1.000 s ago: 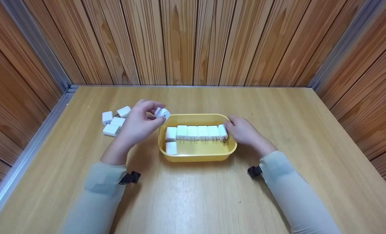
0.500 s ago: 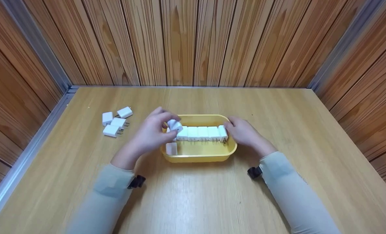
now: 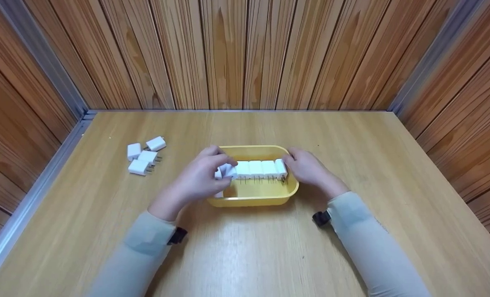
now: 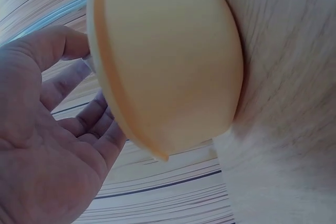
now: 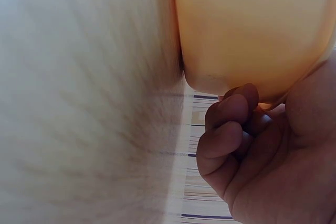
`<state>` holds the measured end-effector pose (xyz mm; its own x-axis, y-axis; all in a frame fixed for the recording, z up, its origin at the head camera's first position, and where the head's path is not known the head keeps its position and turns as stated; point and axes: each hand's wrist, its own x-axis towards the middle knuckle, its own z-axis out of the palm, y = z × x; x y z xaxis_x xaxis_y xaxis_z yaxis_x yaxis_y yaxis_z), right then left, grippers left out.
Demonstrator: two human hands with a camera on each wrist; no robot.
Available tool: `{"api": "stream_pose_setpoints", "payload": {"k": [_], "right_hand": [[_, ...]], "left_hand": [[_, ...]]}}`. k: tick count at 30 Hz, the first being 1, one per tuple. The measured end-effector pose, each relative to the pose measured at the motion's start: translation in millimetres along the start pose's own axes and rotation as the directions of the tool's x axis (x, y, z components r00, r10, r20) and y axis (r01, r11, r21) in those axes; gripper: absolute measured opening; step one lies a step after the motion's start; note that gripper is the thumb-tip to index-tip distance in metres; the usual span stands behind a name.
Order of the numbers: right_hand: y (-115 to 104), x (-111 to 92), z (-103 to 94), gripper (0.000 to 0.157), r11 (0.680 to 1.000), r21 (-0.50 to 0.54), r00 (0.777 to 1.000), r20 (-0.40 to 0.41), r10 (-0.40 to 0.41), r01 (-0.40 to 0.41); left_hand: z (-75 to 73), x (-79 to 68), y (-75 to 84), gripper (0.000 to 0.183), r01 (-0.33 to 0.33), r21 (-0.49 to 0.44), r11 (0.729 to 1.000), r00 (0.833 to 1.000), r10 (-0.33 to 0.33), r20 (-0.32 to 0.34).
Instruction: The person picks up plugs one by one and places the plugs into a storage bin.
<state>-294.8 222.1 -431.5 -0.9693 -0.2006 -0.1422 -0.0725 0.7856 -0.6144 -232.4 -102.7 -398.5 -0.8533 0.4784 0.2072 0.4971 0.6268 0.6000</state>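
Note:
Between the thumb and fingers of my left hand (image 3: 199,177) is a white plug charger (image 3: 228,171), lowered into the left part of a yellow plastic tub (image 3: 253,202). A row of white chargers (image 3: 256,169) lines the tub, metal prongs pointing toward me. More white blocks at the tub's left end are mostly covered by the left hand. My right hand (image 3: 308,169) grips the tub's right rim. In the right wrist view, its fingers (image 5: 226,140) curl against the outside of the tub wall (image 5: 247,30). In the left wrist view, the tub wall (image 4: 168,66) hides the held charger.
Several loose white chargers (image 3: 148,158) lie in a small cluster at the left of the wooden table (image 3: 245,251), some with prongs showing. Wood-panelled walls (image 3: 224,53) enclose the table's back and sides.
My left hand has carried the charger rightward from over the tub's left rim and down into the tub. The right hand has kept its grip on the rim.

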Motion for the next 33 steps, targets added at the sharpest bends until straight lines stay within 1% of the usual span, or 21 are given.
{"api": "stream_pose_setpoints", "payload": {"k": [4,10,16,20,25,29,32,33], "right_hand": [[-4.3,1.0,2.3,0.055,1.000,0.005,1.000,0.007,0.017,-0.017],[-11.4,3.8,7.2,0.061,1.000,0.002,1.000,0.022,0.010,-0.010],[-7.8,-2.7,2.0,0.060,0.999,0.013,0.999,0.006,0.036,-0.036],[-4.9,-5.9,-1.2,0.059,0.999,0.021,0.999,0.005,0.037,-0.037],[-4.7,-6.0,-1.1,0.059,0.998,0.026,0.999,0.007,0.053,-0.054],[-5.2,-5.2,-1.2,0.060,0.997,0.032,0.998,0.014,0.064,-0.064],[-5.6,-4.9,-1.0,0.060,0.998,0.034,0.998,0.013,0.061,-0.061],[-5.4,-4.6,-1.1,0.059,0.998,0.028,0.999,0.009,0.050,-0.050]], "left_hand": [[1.7,-2.0,-3.0,0.036,-0.026,0.024,0.999,1.000,0.026,0.003],[2.2,-7.5,-7.2,0.035,-0.030,0.040,0.999,0.999,0.030,-0.011],[7.5,-0.3,-5.6,0.038,-0.049,0.046,0.998,0.999,0.049,0.012],[10.0,3.8,-3.7,0.040,-0.061,0.056,0.997,0.998,0.059,0.030],[10.0,3.6,-2.9,0.038,-0.063,0.047,0.997,0.996,0.060,0.071],[10.3,3.5,-3.2,0.034,-0.057,0.043,0.997,0.990,0.051,0.130],[10.2,3.6,-3.8,0.031,-0.036,0.032,0.999,0.986,0.030,0.164],[9.9,3.6,-4.2,0.030,-0.040,0.034,0.999,0.985,0.034,0.169]]}}
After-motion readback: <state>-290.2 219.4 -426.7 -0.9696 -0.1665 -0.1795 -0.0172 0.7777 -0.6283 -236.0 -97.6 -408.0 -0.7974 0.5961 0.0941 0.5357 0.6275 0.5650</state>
